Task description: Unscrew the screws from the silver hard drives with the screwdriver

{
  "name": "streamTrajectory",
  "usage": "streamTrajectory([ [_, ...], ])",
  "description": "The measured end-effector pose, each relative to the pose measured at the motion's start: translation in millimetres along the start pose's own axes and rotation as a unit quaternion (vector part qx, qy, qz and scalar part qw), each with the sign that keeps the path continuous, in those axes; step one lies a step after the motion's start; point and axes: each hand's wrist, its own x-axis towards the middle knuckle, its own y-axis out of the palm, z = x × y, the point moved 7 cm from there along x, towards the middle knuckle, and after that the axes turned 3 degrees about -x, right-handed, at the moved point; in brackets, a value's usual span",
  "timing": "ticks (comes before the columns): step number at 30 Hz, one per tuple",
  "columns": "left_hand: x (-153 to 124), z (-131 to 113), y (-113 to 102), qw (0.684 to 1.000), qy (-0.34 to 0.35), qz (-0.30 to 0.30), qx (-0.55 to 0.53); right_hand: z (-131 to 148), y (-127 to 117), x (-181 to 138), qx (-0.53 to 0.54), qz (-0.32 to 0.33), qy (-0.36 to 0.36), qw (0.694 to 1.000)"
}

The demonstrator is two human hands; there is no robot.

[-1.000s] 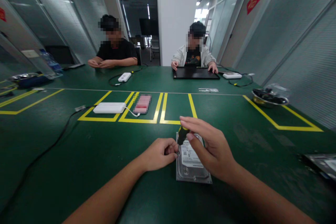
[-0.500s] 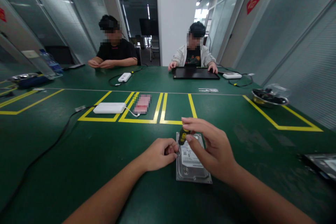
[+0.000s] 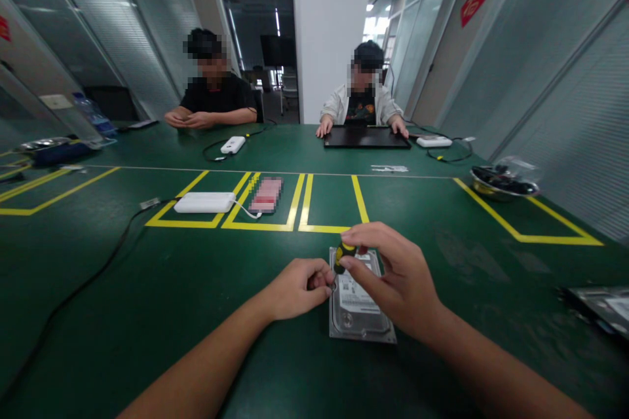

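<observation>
Pinched between the thumb and bent fingers of the right hand (image 3: 396, 275), a black-and-yellow screwdriver (image 3: 344, 255) leans over the left edge of the hard drive (image 3: 358, 306) in the head view; the digits close down round its handle. Take the drive, flat on the green tabletop (image 3: 295, 373), as the dial's centre. At nine o'clock the left hand (image 3: 297, 288) has its fingertips bunched at that same edge — I cannot tell whether they touch the drive or grip the screwdriver's lower end. They cover much of that end, and its tip is hard to make out. Right-hand fingers hide the drive's upper right part; its near edge and both near corners show. The left forearm (image 3: 211, 353) leaves the frame at eight o'clock, the right forearm (image 3: 496, 353) at four. At three o'clock a second device (image 3: 602, 311) is cut off by the frame, and the pink phone (image 3: 266, 195) between ten and eleven is blurred into blocks. Tabletop spreads below the drive toward six and across to that device. Yellow tape (image 3: 324, 229) passes eleven; a white box (image 3: 205, 202) sits at ten, a metal bowl (image 3: 494, 194) at two — both well apart from the hands.
</observation>
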Motion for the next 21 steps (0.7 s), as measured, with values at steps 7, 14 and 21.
streamTrajectory([
  [7, -0.7, -0.6, 0.1, 1.000, 0.002, 0.002, 0.002, 0.8, 0.2, 1.3, 0.000, 0.004, 0.000, 1.000],
  [14, -0.9, -1.7, -0.5, 1.000, 0.001, 0.003, 0.004, 0.3, -0.6, 0.6, -0.002, 0.005, 0.000, 1.000],
  [21, -0.9, 0.0, 0.9, 1.000, -0.001, 0.007, 0.000, 0.5, -0.3, 1.1, 0.000, 0.009, 0.005, 1.000],
])
